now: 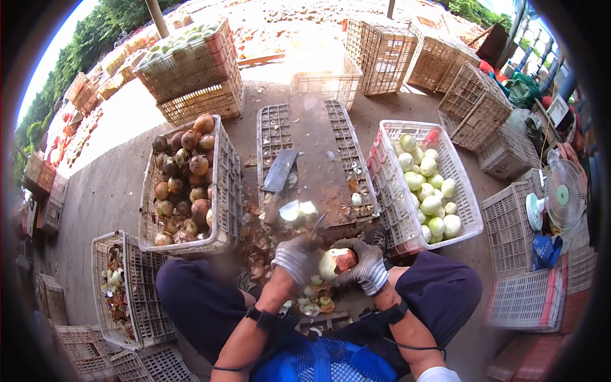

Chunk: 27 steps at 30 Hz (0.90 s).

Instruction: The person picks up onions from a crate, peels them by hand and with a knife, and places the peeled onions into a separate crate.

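Observation:
My left hand (294, 258), in a grey-and-white work glove, is closed around a small knife whose thin curved blade (319, 224) points up and away from me. In my right hand (368, 264), gloved the same way, is an onion (333, 263), partly peeled: pale flesh shows beside a patch of reddish-brown skin. The two hands are close together above my lap, the left just beside the onion. Ahead of them, white onion pieces (298, 211) lie at the near end of a worn board (312, 146). A wide cleaver-like blade (280, 170) rests farther up on its left.
Left of me stands a crate (219, 184) of unpeeled onions, with a scrap crate (130, 286) nearer. On the right is a crate (468, 210) of peeled onions. Skins (254, 261) litter the ground between my legs. Stacked crates (191, 70) and a fan (563, 194) stand farther out.

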Motion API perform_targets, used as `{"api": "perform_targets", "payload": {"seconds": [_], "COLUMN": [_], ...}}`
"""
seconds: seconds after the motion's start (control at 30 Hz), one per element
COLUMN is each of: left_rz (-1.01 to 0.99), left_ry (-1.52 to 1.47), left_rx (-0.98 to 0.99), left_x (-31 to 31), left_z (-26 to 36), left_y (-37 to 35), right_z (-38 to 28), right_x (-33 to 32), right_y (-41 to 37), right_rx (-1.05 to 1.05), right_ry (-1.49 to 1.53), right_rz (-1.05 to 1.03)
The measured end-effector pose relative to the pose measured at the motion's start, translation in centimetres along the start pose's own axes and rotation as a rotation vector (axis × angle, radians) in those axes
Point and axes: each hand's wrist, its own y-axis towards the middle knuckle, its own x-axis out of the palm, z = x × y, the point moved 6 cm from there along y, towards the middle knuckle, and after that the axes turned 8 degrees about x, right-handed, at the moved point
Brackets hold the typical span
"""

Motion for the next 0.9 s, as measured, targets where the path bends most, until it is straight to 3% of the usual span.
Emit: {"api": "perform_targets", "payload": {"seconds": [0.03, 0.13, 0.23, 0.33, 0.37, 0.43, 0.47, 0.53, 0.6, 0.8, 0.9], "left_rz": [0.003, 0.02, -0.081, -0.073, 0.05, -0.069, -0.125, -0.071, 0.007, -0.203, -0.171], "left_ry": [0.13, 0.307, 0.672, 0.717, 0.618, 0.636, 0.644, 0.66, 0.646, 0.698, 0.524], "left_rx": [0.112, 0.028, 0.038, -0.088, 0.075, 0.092, 0.099, 0.319, 0.243, -0.103, -0.005], "left_x": [0.1, -0.3, -1.2, -1.5, -1.2, 0.1, 1.0, 2.9, 3.9, 3.7, 4.0], "left_z": [-1.7, -1.0, -0.7, 0.5, 0.6, 3.7, 4.8, 4.8, 2.9, 1.1, 0.8], "left_y": [0.7, 1.0, 1.4, 1.2, 0.1, -1.0, -1.5, -2.0, -2.1, -0.5, -0.3], "right_z": [-0.6, -1.6, -0.9, -0.2, 0.2, 1.3, 2.3, 3.9, 3.2, 5.2, 5.5], "right_x": [-0.3, -1.1, -1.7, -2.2, -2.3, -2.2, -2.0, -1.8, -1.9, -0.6, -0.4], "right_y": [-0.4, -1.1, -0.9, -0.6, -0.5, -0.2, 0.1, 0.8, 0.6, 1.5, 1.7], "right_rx": [-0.017, -0.044, 0.012, 0.024, 0.002, -0.036, -0.046, -0.069, -0.037, 0.048, 0.079], "right_ry": [0.12, 0.47, 0.742, 0.977, 1.015, 1.089, 1.04, 0.935, 0.932, 0.91, 0.882], "right_rz": [0.001, -0.011, 0.006, -0.035, -0.01, 0.037, 0.086, 0.174, 0.195, 0.182, 0.176]}}
